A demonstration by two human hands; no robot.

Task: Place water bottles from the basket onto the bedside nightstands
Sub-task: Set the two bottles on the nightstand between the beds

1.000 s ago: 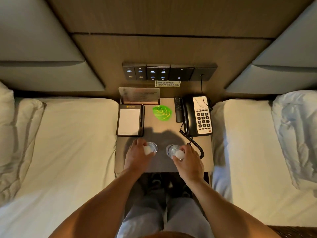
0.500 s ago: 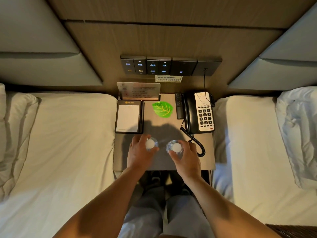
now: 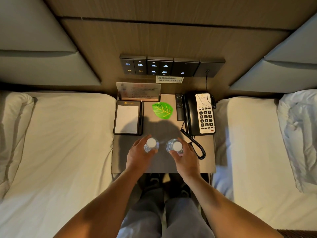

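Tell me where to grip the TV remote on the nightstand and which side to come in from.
Grip the remote across its long narrow sides, near the middle, coming straight down from above. It lies flat on the nightstand, close beside the telephone on its right, so a sideways approach from there looks blocked. The leaf card side, or the remote's near end, probably gives fingers more room.

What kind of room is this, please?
Most likely a hotel twin room: two white-sheeted beds flank a brown wooden nightstand holding a black corded telephone, a black-framed notepad and a black wall switch panel above.
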